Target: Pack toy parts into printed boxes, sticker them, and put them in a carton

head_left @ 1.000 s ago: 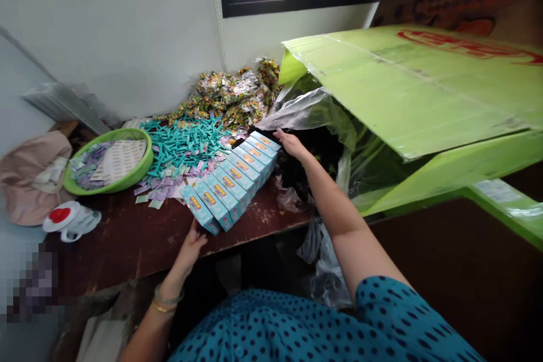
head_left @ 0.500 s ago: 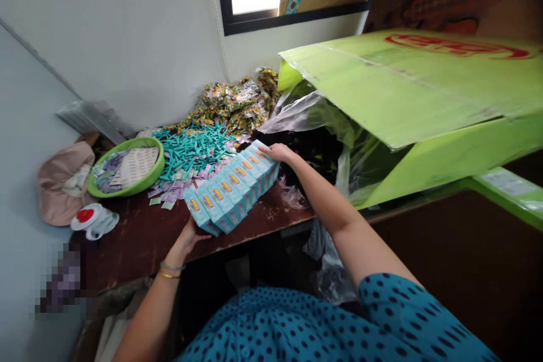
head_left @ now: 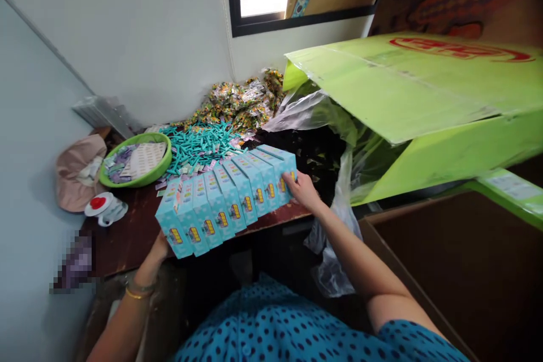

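Observation:
A row of several light-blue boxes (head_left: 227, 201) with yellow lettering is held between my two hands, over the front edge of the dark red table (head_left: 116, 240). My left hand (head_left: 160, 246) presses the row's left end; its fingers are mostly hidden behind the boxes. At the right end, my right hand (head_left: 303, 189) grips the last box, thumb on the lettered face. Behind the boxes lies a heap of small teal sticks (head_left: 199, 144) with small purple packets around it.
A green basin (head_left: 163, 167) of packets, a white lidded cup (head_left: 105, 209) and a pink cloth cap (head_left: 78, 172) sit at left. Shiny patterned packets (head_left: 237, 102) are piled by the wall. A large green carton (head_left: 424, 96) overhangs the right; an open brown carton (head_left: 458, 260) stands below it.
My hands have turned the row of boxes so the lettered faces tip toward me. The row has come nearer and its left end has moved left. The view has shifted slightly.

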The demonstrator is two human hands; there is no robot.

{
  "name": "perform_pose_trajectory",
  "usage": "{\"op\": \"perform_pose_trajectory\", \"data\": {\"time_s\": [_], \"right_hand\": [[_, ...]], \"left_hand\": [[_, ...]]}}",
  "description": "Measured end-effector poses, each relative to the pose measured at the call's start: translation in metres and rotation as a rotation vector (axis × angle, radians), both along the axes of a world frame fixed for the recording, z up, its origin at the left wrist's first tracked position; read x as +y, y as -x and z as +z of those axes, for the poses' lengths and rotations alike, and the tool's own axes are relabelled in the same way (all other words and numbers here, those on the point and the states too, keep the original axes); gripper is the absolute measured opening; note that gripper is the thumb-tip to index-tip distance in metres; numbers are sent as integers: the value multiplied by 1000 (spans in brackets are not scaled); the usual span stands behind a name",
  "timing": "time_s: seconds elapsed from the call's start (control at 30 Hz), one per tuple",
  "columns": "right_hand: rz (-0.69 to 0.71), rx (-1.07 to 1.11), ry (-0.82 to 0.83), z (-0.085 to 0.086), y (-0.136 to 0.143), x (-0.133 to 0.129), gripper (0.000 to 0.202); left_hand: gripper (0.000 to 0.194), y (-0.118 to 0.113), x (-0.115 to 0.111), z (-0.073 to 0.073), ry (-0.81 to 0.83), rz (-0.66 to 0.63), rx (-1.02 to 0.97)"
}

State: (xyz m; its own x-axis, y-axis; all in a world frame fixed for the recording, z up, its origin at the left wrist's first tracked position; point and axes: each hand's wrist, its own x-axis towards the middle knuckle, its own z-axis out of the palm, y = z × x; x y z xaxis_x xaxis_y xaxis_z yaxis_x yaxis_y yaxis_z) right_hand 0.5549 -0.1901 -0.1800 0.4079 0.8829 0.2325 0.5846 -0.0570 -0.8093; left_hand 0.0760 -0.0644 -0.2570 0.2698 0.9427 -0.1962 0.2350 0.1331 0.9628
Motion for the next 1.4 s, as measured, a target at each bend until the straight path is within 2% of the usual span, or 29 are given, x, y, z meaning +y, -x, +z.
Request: {"op": "perform_pose_trajectory", "data": {"time_s": [0.07,0.13,0.2,0.23,0.3,0.4,0.47,0.57,0.63,0.67,0.73,0.8,0.87,0.93,1.07,1.13,1.17,1.23,1.4], "right_hand": [[37,85,-1,-42,8,-16,70],[116,152,22,-83,15,-30,74],[194,208,41,-111,15,-42,74],[232,229,53,-117,11,-48,72],[332,274,103,-114,-6,-56,72],[491,386,254,-87,-42,-51,81],[439,493,357,-66,-55,-34,79],[256,560,493,-44,-40,4,76],[247,525,496,-29,-19,24,70],[258,488,447,-22,-11,30,66],[285,395,287,-9,-2,31,65],[275,302,108,-4,-3,24,70],[246,249,-22,-13,-9,16,77],[210,258,-62,-39,-9,12,84],[141,345,27,-109,5,12,81],[106,361,55,-131,10,13,79],[90,363,62,-137,10,12,78],[76,354,82,-138,8,12,77],[84,333,94,-115,14,20,78]], "left_hand": [[96,4,-3,-7,1,-18,32],[101,6,-12,-15,-73,-84,76],[104,10,-22,-22,-176,-177,131],[106,13,-27,-23,-220,-216,161],[107,21,-32,-20,-223,-239,213],[101,26,-32,-5,15,-132,169],[99,16,-30,8,245,-87,86],[88,-17,-29,29,443,-111,45],[83,-36,-30,42,426,-108,46],[82,-42,-31,48,373,-97,44],[79,-44,-34,57,188,-77,59],[71,-38,-36,58,-45,-39,120],[57,-31,-39,49,-222,18,204],[42,-29,-43,29,-286,70,273],[26,-38,-53,-20,-215,40,289],[26,-41,-56,-35,-183,24,272],[25,-42,-56,-39,-172,25,269],[26,-41,-56,-40,-151,28,269],[32,-35,-47,-27,-162,65,267]]}}
